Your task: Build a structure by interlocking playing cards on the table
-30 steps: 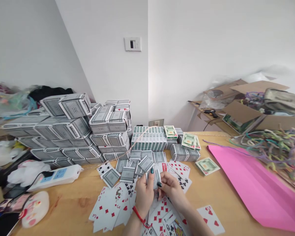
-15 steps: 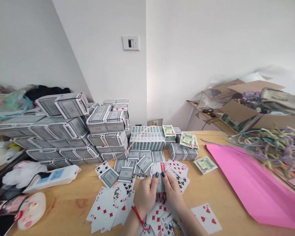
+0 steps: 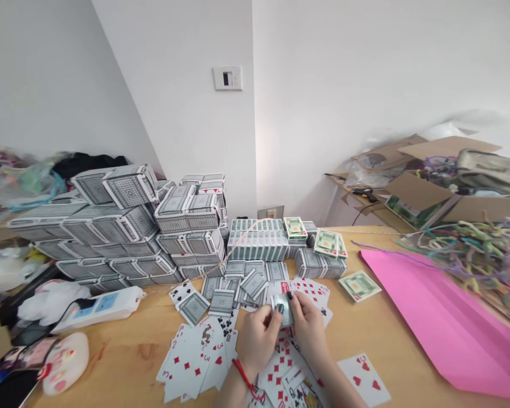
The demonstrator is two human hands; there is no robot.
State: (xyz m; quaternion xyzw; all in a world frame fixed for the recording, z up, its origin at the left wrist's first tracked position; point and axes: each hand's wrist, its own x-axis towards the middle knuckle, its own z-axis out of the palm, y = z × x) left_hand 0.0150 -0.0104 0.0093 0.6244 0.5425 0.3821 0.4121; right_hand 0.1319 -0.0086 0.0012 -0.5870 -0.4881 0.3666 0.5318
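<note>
Between both hands is a playing card or small stack of cards, its grey patterned back facing up. My left hand pinches its left side with the thumb on top; a red cord circles that wrist. My right hand closes on the right edge. How many cards are held I cannot tell. Under the hands lie face-up playing cards. More face-up cards fan out at the left, and a five of hearts lies apart at the right. Face-down cards are scattered beyond the hands.
Bundles of grey-backed cards are stacked high at the back left. Green card boxes stand at the back, another card box nearer. Pink paper covers the right. A power strip and tangled yarn flank the table.
My hands have shifted their grip on the cards, the left thumb now lower on the back and the right thumb near the top edge. The view has moved slightly.
</note>
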